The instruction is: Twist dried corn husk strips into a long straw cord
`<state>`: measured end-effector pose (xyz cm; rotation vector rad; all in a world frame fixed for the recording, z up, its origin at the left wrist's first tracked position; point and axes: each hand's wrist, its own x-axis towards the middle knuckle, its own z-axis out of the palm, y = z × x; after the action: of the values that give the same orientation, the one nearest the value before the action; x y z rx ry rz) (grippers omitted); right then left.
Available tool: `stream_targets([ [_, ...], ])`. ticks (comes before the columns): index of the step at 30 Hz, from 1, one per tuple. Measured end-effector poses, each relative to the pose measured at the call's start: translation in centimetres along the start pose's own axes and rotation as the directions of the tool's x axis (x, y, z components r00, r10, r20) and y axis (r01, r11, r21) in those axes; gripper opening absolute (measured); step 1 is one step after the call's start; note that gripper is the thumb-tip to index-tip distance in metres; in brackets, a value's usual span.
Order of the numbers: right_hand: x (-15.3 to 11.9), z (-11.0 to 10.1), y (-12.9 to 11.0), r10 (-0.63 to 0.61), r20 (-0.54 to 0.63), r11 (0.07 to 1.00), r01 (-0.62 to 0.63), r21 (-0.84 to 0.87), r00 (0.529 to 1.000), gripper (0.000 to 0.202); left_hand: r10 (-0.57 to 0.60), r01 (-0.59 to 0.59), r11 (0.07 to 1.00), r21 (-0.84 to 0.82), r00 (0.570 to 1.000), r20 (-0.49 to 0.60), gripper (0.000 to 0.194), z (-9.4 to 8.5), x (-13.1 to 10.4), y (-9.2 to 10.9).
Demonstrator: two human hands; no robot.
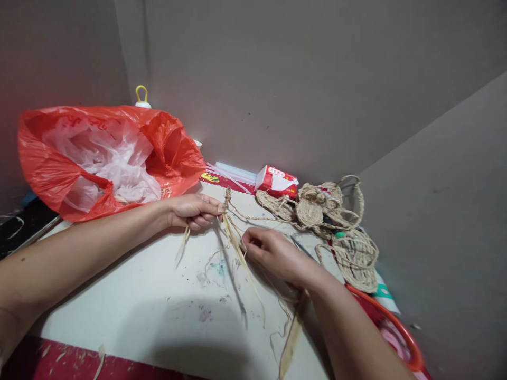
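Pinching the straw braid (227, 200) at centre frame

On my feed, the left hand (200, 211) closes thumb and fingers on it, loose strands (234, 238) trailing below. Just right of centre, the right hand (275, 253) curls its fingers; I cannot tell whether they grip anything. Woven pieces (310, 212) lie farther right.

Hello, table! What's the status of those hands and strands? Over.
Left hand pinching strands near knotted end. Right hand curled beside them, grip unclear. Red bag behind left hand, not between hands.
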<state>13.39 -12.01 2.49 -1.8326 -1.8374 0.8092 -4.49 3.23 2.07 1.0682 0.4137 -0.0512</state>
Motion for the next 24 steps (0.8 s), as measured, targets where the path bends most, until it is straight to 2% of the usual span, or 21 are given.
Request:
stream_targets([
  [2, 0.1, -0.9, 0.6, 0.092, 0.004, 0.962, -0.09, 0.256, 0.996, 0.013, -0.002, 0.002, 1.0, 0.014, 1.0, -0.002, 0.023, -0.1, 0.0, 0.0],
  [4, 0.2, -1.6, 0.9, 0.191, 0.002, 0.85, -0.167, 0.5, 0.982, 0.016, -0.007, 0.007, 1.0, 0.029, 1.0, -0.003, 0.022, -0.2, 0.1, -0.2],
  [6, 0.4, -1.9, 1.0, 0.263, -0.026, 0.736, -0.183, 0.651, 0.964, 0.025, -0.012, 0.012, 0.999, 0.044, 1.0, -0.001, 0.021, -0.2, 0.1, -0.4],
  [8, 0.6, -1.8, 1.1, 0.296, -0.046, 0.658, -0.169, 0.734, 0.954, 0.031, -0.01, 0.01, 0.998, 0.063, 1.0, 0.0, 0.021, 0.0, 0.2, -0.7],
  [11, 0.8, -1.2, 0.9, 0.303, -0.058, 0.584, -0.137, 0.8, 0.951, 0.029, 0.003, -0.002, 0.995, 0.096, 1.0, -0.007, 0.026, 0.4, 0.3, -1.1],
  [13, 1.0, -0.6, 0.7, 0.309, -0.078, 0.572, -0.12, 0.812, 0.948, 0.027, 0.018, -0.016, 0.993, 0.119, 1.0, -0.018, 0.03, 0.7, 0.4, -1.3],
  [16, 1.2, 0.4, 0.3, 0.3, -0.081, 0.593, -0.119, 0.796, 0.951, 0.026, 0.057, -0.054, 0.989, 0.14, 0.998, -0.021, 0.035, 1.1, 0.5, -1.6],
  [21, 1.4, 1.6, -0.2, 0.259, -0.015, 0.635, -0.159, 0.756, 0.966, 0.028, 0.116, -0.107, 0.981, 0.16, 0.992, -0.047, 0.036, 1.5, 0.6, -2.0],
  [24, 1.4, 1.6, -0.2, 0.271, -0.039, 0.673, -0.16, 0.722, 0.962, 0.026, 0.131, -0.119, 0.977, 0.175, 0.989, -0.062, 0.036, 1.6, 0.7, -2.2],
])
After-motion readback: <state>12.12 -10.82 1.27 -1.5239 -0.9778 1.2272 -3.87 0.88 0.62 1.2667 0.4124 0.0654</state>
